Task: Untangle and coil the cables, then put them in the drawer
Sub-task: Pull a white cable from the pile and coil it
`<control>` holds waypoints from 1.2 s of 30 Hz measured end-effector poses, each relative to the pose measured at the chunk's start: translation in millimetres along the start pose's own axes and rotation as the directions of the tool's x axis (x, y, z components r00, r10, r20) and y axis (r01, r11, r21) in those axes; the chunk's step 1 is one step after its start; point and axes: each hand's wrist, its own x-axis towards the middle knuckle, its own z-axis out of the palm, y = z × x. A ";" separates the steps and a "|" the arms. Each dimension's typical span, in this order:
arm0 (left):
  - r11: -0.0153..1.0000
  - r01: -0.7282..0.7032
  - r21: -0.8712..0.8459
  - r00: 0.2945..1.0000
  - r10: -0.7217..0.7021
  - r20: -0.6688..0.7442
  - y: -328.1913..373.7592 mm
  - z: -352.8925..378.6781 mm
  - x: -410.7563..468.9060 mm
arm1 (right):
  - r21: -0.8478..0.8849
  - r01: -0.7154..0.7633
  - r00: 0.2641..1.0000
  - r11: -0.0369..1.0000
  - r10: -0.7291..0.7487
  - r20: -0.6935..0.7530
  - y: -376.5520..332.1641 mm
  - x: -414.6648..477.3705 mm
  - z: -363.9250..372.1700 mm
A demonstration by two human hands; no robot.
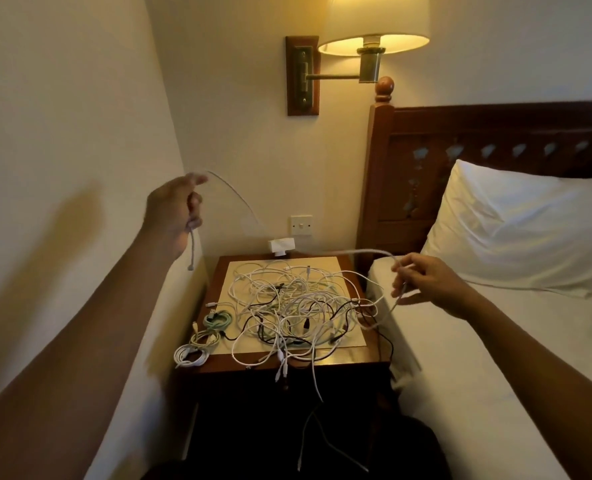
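Note:
A tangle of white and black cables covers the top of the wooden nightstand. Three coiled cables lie at its left edge: a teal one, a pale yellow one and a white one. My left hand is raised near the left wall and grips one end of a white cable, whose plug end dangles below the fist. The cable arcs over the nightstand to my right hand, which pinches it above the bed edge. No drawer shows in the dark nightstand front.
A bed with white sheet and pillow lies to the right, against a carved wooden headboard. A lit wall lamp hangs above. A white adapter and wall switch sit behind the nightstand. Some cables hang over its front.

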 end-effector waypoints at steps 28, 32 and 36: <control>0.518 -0.445 0.730 0.847 -0.020 0.531 -40.4 28.7 -87.8 | -0.083 0.302 0.953 0.950 -0.303 -0.001 -63.1 -13.4 66.4; 0.423 -0.467 0.776 0.853 -0.018 0.522 -56.3 -2.6 -68.6 | -0.312 0.310 0.943 0.898 -0.249 0.220 -31.0 -8.6 67.8; 0.321 -0.347 0.881 0.925 -0.035 0.377 -59.8 -51.5 -38.4 | -0.430 0.150 0.987 0.890 -0.106 0.123 24.0 -7.9 40.0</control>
